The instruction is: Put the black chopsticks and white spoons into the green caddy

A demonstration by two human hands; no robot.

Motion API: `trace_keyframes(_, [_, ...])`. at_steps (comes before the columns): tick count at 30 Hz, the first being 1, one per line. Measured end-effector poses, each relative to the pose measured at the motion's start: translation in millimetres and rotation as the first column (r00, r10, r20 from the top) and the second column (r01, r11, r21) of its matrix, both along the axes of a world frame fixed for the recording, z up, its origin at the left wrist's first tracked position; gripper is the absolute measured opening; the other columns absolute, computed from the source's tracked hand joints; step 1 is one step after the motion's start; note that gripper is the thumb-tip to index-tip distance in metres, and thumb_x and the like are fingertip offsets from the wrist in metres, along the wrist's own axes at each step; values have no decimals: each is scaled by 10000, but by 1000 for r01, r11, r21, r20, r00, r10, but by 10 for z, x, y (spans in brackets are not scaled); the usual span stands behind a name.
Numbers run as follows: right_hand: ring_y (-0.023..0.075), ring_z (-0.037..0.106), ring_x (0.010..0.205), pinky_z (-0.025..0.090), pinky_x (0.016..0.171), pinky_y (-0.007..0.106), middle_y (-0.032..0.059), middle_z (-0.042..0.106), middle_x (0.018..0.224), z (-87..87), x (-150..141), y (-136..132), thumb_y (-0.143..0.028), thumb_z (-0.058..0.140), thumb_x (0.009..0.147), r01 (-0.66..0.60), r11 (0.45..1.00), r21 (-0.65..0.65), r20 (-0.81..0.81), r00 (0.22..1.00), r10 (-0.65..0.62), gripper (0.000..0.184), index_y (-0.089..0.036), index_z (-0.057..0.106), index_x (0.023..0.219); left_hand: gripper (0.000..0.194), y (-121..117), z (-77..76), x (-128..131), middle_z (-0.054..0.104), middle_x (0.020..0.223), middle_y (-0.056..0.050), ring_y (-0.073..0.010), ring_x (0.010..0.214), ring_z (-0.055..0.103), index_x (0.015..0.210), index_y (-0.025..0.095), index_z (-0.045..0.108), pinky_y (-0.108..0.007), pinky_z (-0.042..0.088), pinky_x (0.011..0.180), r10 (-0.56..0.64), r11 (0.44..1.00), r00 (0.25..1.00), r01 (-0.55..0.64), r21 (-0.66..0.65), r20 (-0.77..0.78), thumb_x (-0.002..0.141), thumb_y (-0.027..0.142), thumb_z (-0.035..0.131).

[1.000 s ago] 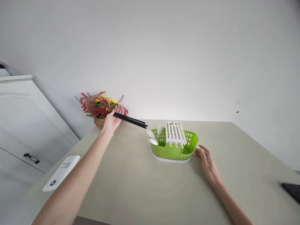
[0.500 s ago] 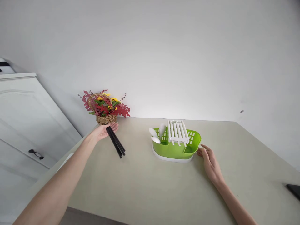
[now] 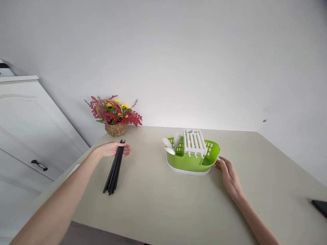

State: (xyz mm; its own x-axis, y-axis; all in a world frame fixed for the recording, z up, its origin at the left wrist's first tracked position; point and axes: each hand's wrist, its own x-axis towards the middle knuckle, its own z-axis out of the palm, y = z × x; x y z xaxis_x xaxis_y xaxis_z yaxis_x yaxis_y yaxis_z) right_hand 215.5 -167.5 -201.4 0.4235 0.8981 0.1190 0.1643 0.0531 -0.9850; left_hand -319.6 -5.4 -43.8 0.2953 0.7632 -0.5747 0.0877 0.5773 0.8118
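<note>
My left hand is closed around several black chopsticks, thumb over them near their upper ends. The bundle slants down toward me, its lower ends slightly fanned out. Resting on its edge on the table, my right hand has loosely stretched fingers at the right end of a green utensil holder; their tips are partly hidden by its side. White spoons lean in the holder's left compartment. A slotted white rack with small hooks sits across its middle, and a white base is underneath.
A wicker basket of red and yellow flowers stands at the table's back left, against the wall. White cabinets flank the left side. A dark object lies at the right edge. The pale table ends at a front edge.
My left hand has come slightly toward me and turned, so the chopsticks now slant down to the left instead of right and show more length. My right hand stays by the holder.
</note>
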Motion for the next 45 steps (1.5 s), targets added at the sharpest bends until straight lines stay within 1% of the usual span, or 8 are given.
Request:
trace_keyframes(9, [264,682,1180,470,1120,467,61,741,1242,45,-15,-8,-717,456,960,5,1000,-9,0,1000,-5,587,-281,547,1341,245,7,-71,101,783,969,-238,-357,941,777,838,123,709,-440,609,916,-171,985,975,164,-60,-141,741,273,877])
trace_keyframes(17, [258,661,1220,463,1127,451,64,708,1311,79,-18,-15,-691,450,975,-4,1000,-2,-1,1000,4,534,-284,583,1294,200,115,-125,182,762,754,-218,-426,834,777,725,170,652,-566,620,776,-316,941,909,265,-208,-272,737,224,844])
trace_keyframes(21, [256,665,1219,482,1106,432,60,715,1313,41,2,4,-687,460,970,-3,1000,17,6,1000,3,535,-277,608,1280,281,229,-275,191,696,567,-149,-449,783,772,669,206,577,-602,612,711,-255,959,903,189,-213,-346,682,202,858])
trace_keyframes(29, [264,671,1198,484,1101,446,61,683,1374,-12,43,21,-700,462,965,-2,1000,10,20,1000,2,538,-283,646,1250,272,364,-451,274,677,542,-120,-378,562,733,787,229,570,-551,611,579,-7,998,844,-29,-58,-536,709,360,795])
trace_keyframes(33, [261,662,1208,473,1106,441,61,668,1396,24,29,-1,-698,449,972,-8,1000,-2,29,1000,8,533,-282,641,1243,312,414,-454,271,654,509,-106,-370,488,698,825,218,593,-535,594,506,34,999,832,-12,44,-554,697,420,794])
trace_keyframes(37, [256,665,1199,474,1100,431,67,661,1407,39,24,-10,-693,442,976,-8,1000,-1,37,999,8,534,-277,637,1248,349,439,-430,277,665,543,-97,-318,515,710,830,210,616,-430,608,511,0,986,836,92,141,-548,719,502,773])
trace_keyframes(41, [257,669,1196,482,1093,430,65,669,1395,19,34,-2,-690,448,976,-6,1000,-4,42,999,6,531,-276,643,1248,424,438,-404,306,708,645,-114,-289,592,730,854,198,643,-377,618,540,-78,966,756,219,139,-649,718,582,758])
trace_keyframes(45, [253,664,1206,480,1103,433,66,678,1376,8,38,0,-685,453,979,-17,1000,17,30,999,16,525,-278,640,1254,502,428,-368,347,739,754,-144,-310,736,755,903,162,663,-408,648,648,-207,937,584,348,12,-785,668,582,806])
